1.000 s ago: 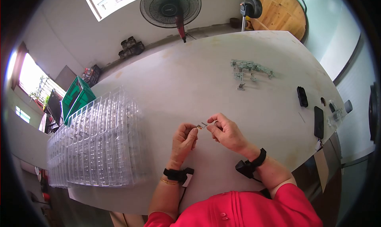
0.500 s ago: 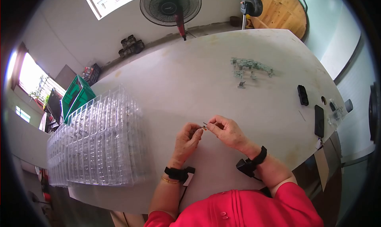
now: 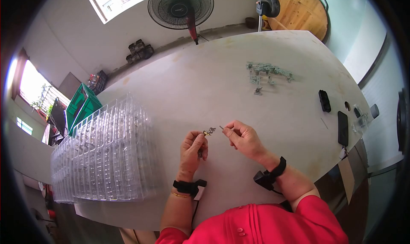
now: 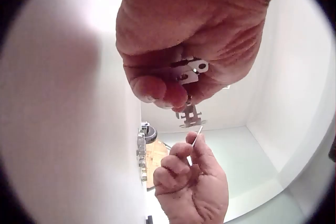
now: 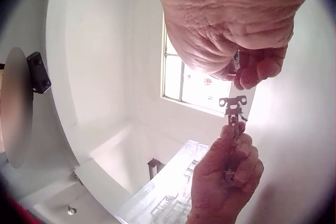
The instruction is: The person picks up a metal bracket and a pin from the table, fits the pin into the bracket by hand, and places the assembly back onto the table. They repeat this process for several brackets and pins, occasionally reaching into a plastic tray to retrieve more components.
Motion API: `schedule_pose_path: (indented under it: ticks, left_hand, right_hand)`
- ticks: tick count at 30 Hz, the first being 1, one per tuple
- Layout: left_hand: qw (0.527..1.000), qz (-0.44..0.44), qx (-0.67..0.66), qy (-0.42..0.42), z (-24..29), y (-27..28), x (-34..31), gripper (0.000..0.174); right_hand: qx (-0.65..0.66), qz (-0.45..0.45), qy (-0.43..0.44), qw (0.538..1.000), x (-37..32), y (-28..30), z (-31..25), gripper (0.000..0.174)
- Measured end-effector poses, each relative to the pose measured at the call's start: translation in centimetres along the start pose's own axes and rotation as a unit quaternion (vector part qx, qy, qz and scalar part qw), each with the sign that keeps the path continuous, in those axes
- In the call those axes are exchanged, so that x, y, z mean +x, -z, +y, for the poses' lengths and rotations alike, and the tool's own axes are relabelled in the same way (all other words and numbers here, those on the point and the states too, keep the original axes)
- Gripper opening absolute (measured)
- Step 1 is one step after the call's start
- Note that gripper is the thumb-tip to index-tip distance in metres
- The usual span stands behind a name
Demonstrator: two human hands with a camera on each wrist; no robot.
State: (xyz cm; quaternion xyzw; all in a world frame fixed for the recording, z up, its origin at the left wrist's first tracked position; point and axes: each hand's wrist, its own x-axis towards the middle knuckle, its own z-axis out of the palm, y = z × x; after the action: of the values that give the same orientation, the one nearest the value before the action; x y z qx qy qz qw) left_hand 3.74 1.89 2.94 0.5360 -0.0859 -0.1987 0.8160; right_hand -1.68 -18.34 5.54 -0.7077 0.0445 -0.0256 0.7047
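Observation:
Near the middle of the table, the left hand (image 3: 193, 152) grips a small metal hinge-like part (image 3: 209, 131), its flat end with holes (image 5: 233, 103) sticking out past thumb and fingers. In the left wrist view more of that part (image 4: 190, 74) shows inside the curled fingers. The right hand (image 3: 245, 140) is just to its right, pinching a thin metal pin-like piece (image 3: 221, 127) between thumb and fingers. In the left wrist view the piece's tip (image 4: 198, 132) points toward the part, with a small gap between them.
Stacked clear plastic trays (image 3: 106, 158) stand at the left, a green crate (image 3: 83, 101) behind them. Metal parts (image 3: 269, 71) lie in a pile at the back right. A black object (image 3: 324, 101), a thin rod (image 3: 324, 123) and a phone-like item (image 3: 343, 128) lie on the right.
The hands were close together half a second ago and are now apart. The left hand has moved slightly left, exposing more of its metal part; the right keeps its pinch on the thin piece.

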Motion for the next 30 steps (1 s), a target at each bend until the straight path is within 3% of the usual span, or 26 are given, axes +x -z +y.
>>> schedule_pose_path:
  ticks: [19,24,30]
  left_hand:
    - [0.999,-0.018,0.030,-0.020,-0.1,0.0,-0.1,0.014]
    - [0.993,-0.054,0.107,-0.011,-0.1,-0.1,-0.3,0.014]
    - [0.989,-0.065,0.132,-0.006,0.0,-0.3,-0.5,0.017]
  right_hand:
    - [-0.066,-0.023,0.003,0.998,-0.4,-0.5,-0.1,0.016]
    - [-0.066,-0.037,-0.029,0.997,-0.3,-0.4,-0.1,0.017]
    - [0.096,-0.078,-0.071,0.990,0.3,0.1,0.7,0.020]
